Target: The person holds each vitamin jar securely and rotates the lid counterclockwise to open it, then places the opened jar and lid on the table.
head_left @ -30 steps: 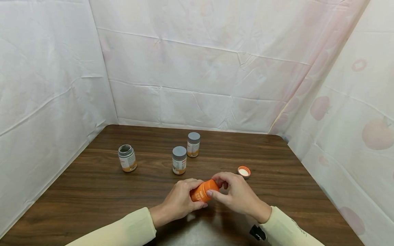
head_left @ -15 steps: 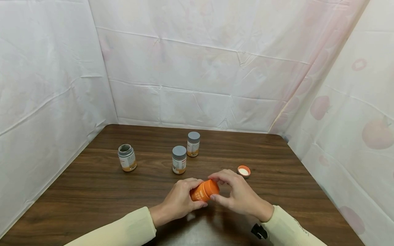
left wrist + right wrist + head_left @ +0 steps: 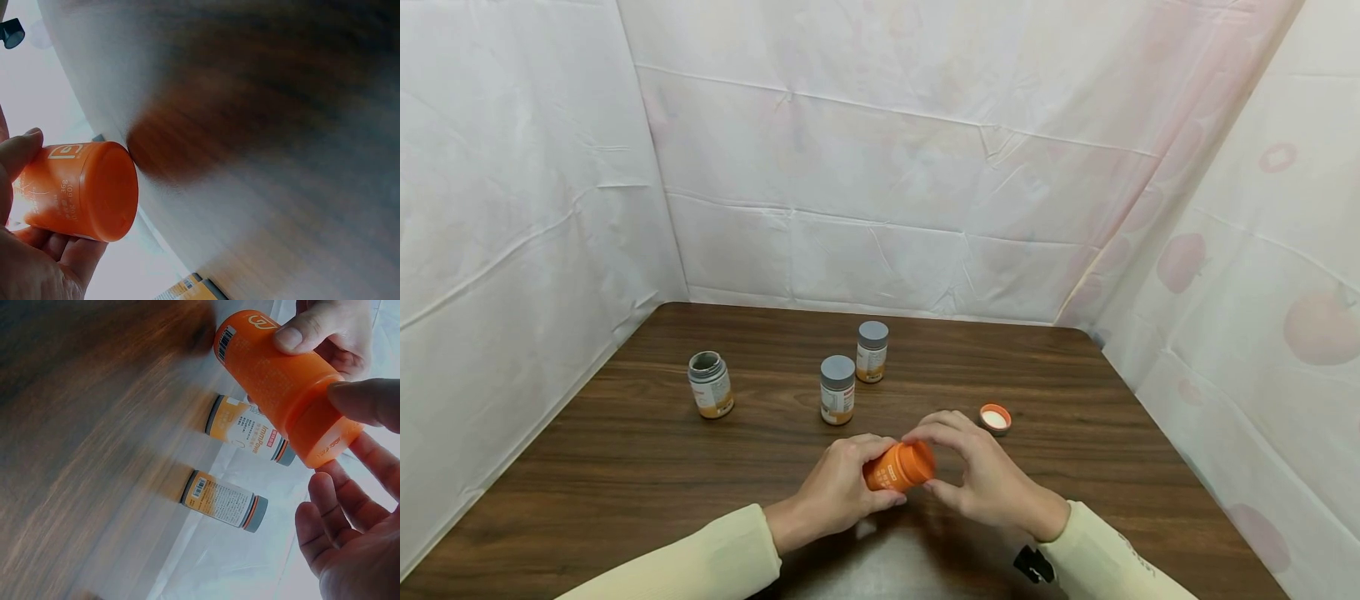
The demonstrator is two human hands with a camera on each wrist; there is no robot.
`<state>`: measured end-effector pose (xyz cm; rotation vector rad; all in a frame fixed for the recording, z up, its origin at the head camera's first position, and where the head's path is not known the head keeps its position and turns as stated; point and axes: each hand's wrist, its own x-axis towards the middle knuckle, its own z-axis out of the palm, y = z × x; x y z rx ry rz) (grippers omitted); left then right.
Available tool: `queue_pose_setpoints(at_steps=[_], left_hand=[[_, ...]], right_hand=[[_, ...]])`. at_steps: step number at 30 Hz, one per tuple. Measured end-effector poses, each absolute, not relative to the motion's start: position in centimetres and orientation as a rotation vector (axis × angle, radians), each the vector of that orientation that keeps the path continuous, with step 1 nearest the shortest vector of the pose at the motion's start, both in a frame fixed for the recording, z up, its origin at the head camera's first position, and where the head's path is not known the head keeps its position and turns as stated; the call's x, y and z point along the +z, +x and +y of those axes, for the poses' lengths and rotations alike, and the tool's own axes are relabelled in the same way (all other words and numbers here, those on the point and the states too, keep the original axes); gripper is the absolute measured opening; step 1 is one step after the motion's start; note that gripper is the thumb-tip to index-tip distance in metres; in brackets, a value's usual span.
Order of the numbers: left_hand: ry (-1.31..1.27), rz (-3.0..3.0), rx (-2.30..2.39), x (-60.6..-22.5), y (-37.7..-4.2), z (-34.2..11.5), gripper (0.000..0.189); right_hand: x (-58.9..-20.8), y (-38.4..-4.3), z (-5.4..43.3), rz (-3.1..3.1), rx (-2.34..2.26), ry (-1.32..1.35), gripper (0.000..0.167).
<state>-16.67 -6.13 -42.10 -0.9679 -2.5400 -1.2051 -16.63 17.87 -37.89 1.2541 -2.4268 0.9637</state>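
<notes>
A: White cloth [image 3: 865,150] walls in a dark wood table [image 3: 587,492]. From where I stand, a lidless jar [image 3: 710,390] is at left, two capped jars, one nearer [image 3: 837,396] and one farther [image 3: 872,357], stand near the centre, and an upturned lid [image 3: 996,419] lies at right. Where is the orange bottle [image 3: 886,472]?

B: Near the table's front edge, between the hands. It is tilted, its cap [image 3: 919,461] toward the person's right, its base low over the wood; touching or just clear, I cannot tell.

A: And the grip?

B: The left hand [image 3: 841,481] wraps the body, thumb on one side, fingers on the other. The right hand [image 3: 988,479] pinches the cap between thumb and forefinger, its other fingers held away from it.

A: How should such a bottle handle?

B: Light, I judge, and stiff, presumably plastic. Breakage seems unlikely. The smooth wall could slip round in a dry palm; whether it is full cannot be seen.

A: Best hold?

B: Round the middle of the body, firmly, as the left hand has it. For the cap, fingertips on opposite sides of its rim, clear of the shoulder, for even leverage.
</notes>
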Motion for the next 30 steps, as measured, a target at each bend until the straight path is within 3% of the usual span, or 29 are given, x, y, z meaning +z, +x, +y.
queue_pose_setpoints(at_steps=[7, 15, 21, 30], left_hand=[[-0.962, -2.538, -1.199, -42.1, -16.7, -6.1, 0.049], [-0.945, -2.559, -1.201, -42.1, -16.7, -6.2, 0.049], [-0.953, -2.561, -1.224, -42.2, -16.7, -6.1, 0.048], [-0.969, -2.535, -1.216, -42.1, -16.7, -6.1, 0.048]], right_hand=[[-37.8, -16.6, 17.8, -2.423, 0.976, 1.250, 0.067], [-37.9, -16.5, 17.5, -2.531, 1.001, 1.058, 0.051], [-37.9, -16.4, 17.1, -2.638, 0.985, 0.877, 0.052], [-37.9, -16.6, 16.8, -2.698, 1.003, 0.823, 0.036]])
